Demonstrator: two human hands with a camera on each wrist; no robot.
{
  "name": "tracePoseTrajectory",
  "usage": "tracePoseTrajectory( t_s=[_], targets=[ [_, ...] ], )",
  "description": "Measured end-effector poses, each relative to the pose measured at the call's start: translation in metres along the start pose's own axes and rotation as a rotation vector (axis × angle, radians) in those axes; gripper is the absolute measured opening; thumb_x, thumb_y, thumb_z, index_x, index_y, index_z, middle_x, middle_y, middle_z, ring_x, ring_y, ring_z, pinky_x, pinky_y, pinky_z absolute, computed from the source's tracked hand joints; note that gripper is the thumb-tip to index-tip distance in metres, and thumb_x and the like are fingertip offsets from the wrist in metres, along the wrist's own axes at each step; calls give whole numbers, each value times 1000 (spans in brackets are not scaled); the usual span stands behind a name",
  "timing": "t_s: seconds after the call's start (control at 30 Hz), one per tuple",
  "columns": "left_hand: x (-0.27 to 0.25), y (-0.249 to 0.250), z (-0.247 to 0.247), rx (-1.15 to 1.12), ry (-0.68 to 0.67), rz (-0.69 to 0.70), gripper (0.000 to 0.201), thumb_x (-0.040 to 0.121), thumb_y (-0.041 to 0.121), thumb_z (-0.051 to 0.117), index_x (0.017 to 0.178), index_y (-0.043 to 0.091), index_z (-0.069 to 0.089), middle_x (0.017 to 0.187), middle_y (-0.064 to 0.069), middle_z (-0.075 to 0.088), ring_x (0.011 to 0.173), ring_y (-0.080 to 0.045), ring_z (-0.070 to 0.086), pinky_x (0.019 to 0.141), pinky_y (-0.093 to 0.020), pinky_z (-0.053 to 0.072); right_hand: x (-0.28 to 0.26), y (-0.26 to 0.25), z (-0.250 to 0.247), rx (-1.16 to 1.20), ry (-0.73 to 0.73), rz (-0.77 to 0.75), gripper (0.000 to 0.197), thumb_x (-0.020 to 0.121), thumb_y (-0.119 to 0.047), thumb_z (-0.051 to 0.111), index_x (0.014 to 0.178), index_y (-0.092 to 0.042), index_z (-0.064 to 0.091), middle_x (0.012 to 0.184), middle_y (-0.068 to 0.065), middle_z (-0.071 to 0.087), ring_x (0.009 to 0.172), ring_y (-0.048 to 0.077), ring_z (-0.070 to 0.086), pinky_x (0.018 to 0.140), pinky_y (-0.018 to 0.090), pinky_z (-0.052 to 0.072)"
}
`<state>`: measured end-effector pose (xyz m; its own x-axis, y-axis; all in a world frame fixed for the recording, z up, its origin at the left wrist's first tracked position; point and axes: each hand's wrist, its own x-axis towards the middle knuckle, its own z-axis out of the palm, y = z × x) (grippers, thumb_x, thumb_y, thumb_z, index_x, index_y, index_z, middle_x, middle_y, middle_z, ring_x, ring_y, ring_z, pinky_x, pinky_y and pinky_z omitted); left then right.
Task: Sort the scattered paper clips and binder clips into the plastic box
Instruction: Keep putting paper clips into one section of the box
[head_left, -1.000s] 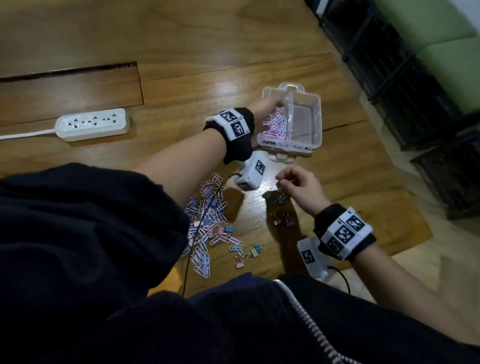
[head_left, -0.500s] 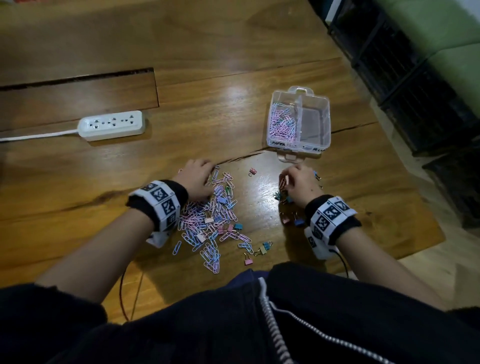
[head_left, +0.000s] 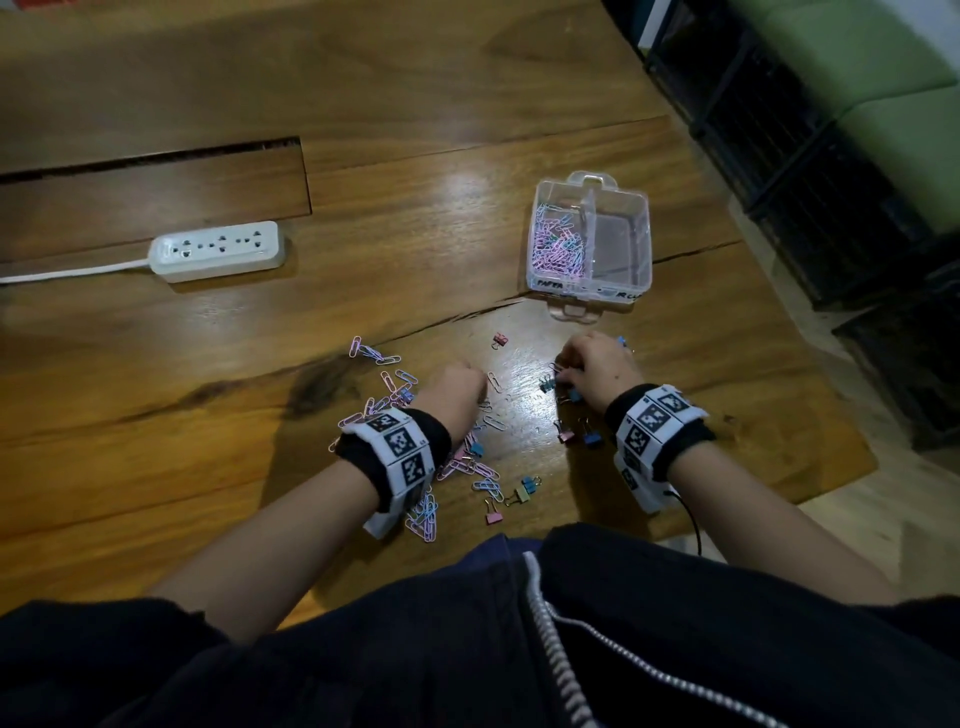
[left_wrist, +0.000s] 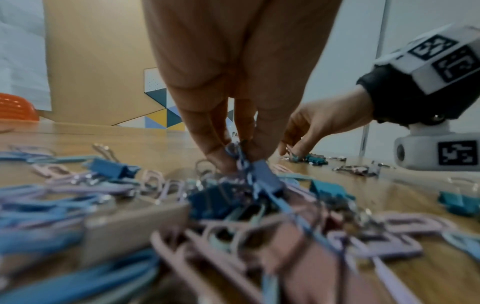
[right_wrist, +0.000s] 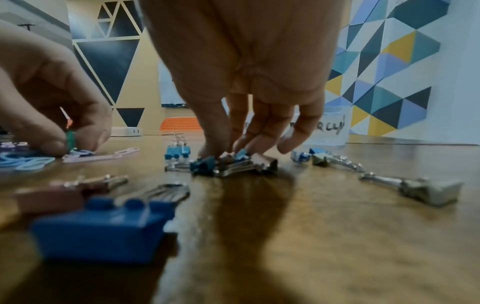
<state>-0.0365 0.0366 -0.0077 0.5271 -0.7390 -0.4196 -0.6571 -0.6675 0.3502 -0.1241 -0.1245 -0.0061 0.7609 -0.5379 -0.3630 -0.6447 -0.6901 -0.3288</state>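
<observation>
Two hands down: our left hand (left_wrist: 233, 86) pinches pastel paper clips (left_wrist: 241, 162), right hand (right_wrist: 249, 67) grips little blue binder clips (right_wrist: 228, 162); clear plastic box (head_left: 644, 244) half-filled.

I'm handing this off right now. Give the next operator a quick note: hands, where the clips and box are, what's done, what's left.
Left hand: pinching paper clips out of the pile.
Right hand: fingertips gathering binder clips on the table.
Plastic box: open, beyond the right hand. Its left compartment holds paper clips; the right looks empty.
Left to do: most paper clips and all visible binder clips are still on the table.
</observation>
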Motion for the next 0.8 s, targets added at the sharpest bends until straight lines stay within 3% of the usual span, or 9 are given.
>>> tracePoseTrajectory(
  t_s=[0.1, 0.2, 0.27, 0.33, 0.47, 0.57, 0.6, 0.67, 0.8],
  targets=[
    [2, -6, -8, -282, -28, -94, 19, 87, -2, 54, 101, 4, 65, 97, -9, 64, 82, -20, 63, 70, -23, 52, 1, -4, -1, -27, -53, -16, 13, 85, -19, 59, 96, -12, 59, 108, 8, 58, 103, 26, 52, 92, 39, 42],
    [-4, -21, -24, -768, -57, -193, 8, 85, -3, 58, 89, 3, 63, 75, -2, 59, 56, -9, 55, 47, -10, 47, 1, -4, -1, -98, -89, -58, 3, 86, -18, 56, 85, -16, 53, 110, 8, 54, 106, 25, 47, 97, 41, 35],
    [-11, -33, -34, -1101, -85, -278, 13, 87, -6, 54, 84, 6, 58, 79, -5, 60, 48, -4, 60, 43, -13, 47, 0, -4, -2, -96, -88, -79, 4, 85, -16, 56, 84, -16, 52, 108, 7, 51, 104, 23, 46, 96, 39, 38],
    [-18, -42, -41, -1327, -114, -359, 14, 88, -7, 49, 86, 5, 57, 83, -8, 61, 46, -1, 63, 40, -12, 47, -3, -8, -5, 30, -61, -92, 3, 86, -12, 56, 86, -13, 53, 101, 6, 53, 98, 21, 50, 85, 32, 43],
    [-27, -54, -41, -1570, -211, -439, 18, 93, -3, 40, 91, 4, 57, 88, -10, 61, 71, -14, 61, 57, -22, 54, -16, -26, -4, 508, -49, -104, 16, 86, 1, 50, 97, -10, 54, 89, -2, 52, 88, 16, 52, 74, 22, 44],
    [-32, -57, -35, -1702, -246, -508, 22, 96, 3, 34, 94, 3, 56, 76, -7, 54, 57, -13, 54, 47, -19, 51, -26, -43, 9, 554, -147, -90, 29, 90, 1, 43, 116, -9, 54, 88, -9, 50, 74, 2, 47, 59, 7, 40],
    [-33, -58, -33, -1731, -249, -535, 23, 96, 5, 33, 94, 3, 56, 70, -4, 50, 53, -11, 50, 42, -18, 50, -27, -47, 15, 468, -142, -96, 29, 91, 0, 42, 116, -6, 55, 95, -4, 52, 78, 4, 49, 65, 5, 40],
    [-36, -59, -30, -1779, -257, -578, 22, 97, 9, 33, 93, 4, 55, 56, 0, 44, 43, -7, 41, 39, -17, 47, -28, -53, 29, 254, -75, -123, 26, 91, -4, 43, 113, -4, 57, 112, 8, 50, 99, 17, 50, 84, 16, 38],
    [-43, -58, -27, -1812, -260, -597, 24, 97, 13, 34, 90, 3, 55, 50, 2, 37, 34, -6, 39, 35, -17, 44, -33, -65, 43, 134, -98, -227, 29, 88, -20, 53, 116, -11, 54, 120, 9, 43, 115, 22, 39, 99, 30, 34]
  ],
)
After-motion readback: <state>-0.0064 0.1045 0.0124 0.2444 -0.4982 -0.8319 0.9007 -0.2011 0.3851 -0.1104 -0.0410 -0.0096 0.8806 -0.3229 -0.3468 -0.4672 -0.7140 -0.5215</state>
